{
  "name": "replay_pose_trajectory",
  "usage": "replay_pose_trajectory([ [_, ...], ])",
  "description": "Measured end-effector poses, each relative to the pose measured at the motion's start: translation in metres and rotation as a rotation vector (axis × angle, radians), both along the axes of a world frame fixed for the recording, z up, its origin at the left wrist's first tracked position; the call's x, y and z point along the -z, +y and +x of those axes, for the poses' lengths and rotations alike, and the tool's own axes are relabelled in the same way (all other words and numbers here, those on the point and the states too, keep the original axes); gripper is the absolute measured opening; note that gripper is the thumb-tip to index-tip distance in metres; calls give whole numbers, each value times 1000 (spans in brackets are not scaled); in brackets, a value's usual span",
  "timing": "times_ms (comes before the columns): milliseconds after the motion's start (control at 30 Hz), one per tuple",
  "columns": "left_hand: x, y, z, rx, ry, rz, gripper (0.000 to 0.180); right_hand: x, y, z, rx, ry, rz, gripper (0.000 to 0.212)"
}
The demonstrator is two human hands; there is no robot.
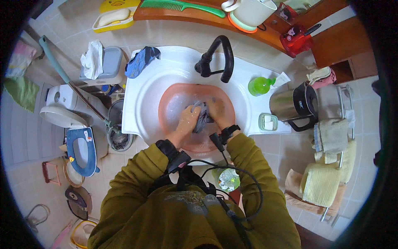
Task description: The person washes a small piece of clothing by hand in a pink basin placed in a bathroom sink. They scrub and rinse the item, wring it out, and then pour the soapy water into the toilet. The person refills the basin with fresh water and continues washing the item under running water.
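A pink plastic basin (168, 97) sits inside the white sink (137, 112), with water and some suds in it. Over the basin, both of my hands are closed around a wet, bunched-up grey cloth (202, 118). My left hand (189, 119) grips its left side, fingers curled over the top. My right hand (217, 111) holds it from the right, slightly blurred, its fingers partly hidden. What kind of cloth item it is cannot be made out. Behind the basin rises a black faucet (219, 58). A blue cloth (141, 62) lies crumpled on the sink's back left corner.
Right of the basin stand a green pump bottle (259, 86), a white tube (282, 79), a soap dish (268, 122) and a steel kettle (288, 103). A wooden shelf (199, 18) runs behind. Black cables (248, 170) hang by my forearms. A toilet (81, 145) stands left.
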State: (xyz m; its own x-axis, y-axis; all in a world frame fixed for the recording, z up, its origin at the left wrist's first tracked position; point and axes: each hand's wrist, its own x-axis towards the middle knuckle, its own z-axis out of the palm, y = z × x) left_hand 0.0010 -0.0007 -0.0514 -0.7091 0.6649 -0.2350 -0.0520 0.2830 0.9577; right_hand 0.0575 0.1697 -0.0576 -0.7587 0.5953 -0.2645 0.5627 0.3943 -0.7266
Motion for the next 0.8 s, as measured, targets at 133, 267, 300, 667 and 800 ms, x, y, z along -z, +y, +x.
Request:
replay_pose_trajectory([
  [133, 19, -9, -20, -175, -333, -7, 42, 6, 25, 12, -76, 17, 218, 40],
  [267, 44, -16, -33, -276, -278, -54, 48, 12, 2, 32, -438, -151, 447, 42],
  [300, 49, -17, -33, -275, -295, -65, 49, 14, -9, 37, -534, -204, 556, 43],
  [667, 41, -23, -26, -319, -433, -43, 57, 17, -14, 24, -940, -389, 254, 43],
  [800, 47, -16, -25, -289, -473, -7, 51, -13, -10, 25, -634, 167, -14, 47],
])
